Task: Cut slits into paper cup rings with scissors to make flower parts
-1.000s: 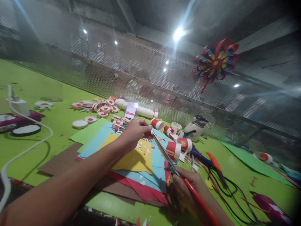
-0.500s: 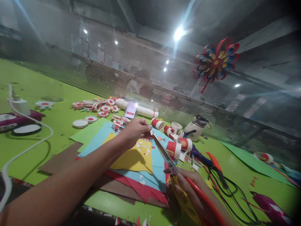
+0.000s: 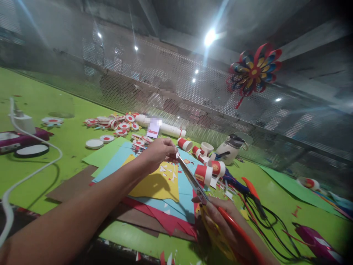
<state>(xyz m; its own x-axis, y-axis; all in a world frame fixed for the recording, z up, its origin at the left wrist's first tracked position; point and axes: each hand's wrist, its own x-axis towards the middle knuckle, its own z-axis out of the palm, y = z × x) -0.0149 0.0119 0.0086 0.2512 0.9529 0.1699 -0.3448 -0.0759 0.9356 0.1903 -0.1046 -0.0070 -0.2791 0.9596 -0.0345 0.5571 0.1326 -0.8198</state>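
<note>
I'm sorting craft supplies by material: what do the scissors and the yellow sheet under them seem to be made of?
The scissors, held in the right hand, look like bare grey metal blades with glossy red and yellow handles, probably plastic. The yellow sheet looks like matte coloured paper or thin card: it lies flat, with straight cut edges and small white snippets on it.

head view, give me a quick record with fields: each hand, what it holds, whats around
left hand: fingers pinched at the tip of the scissors, on something too small to make out
right hand: grips the scissors by red and yellow handles
blades: closed, angled up toward left hand
under hands: stacked coloured paper sheets
nearby: red-and-white paper cups, white jug
surface: green table
</note>
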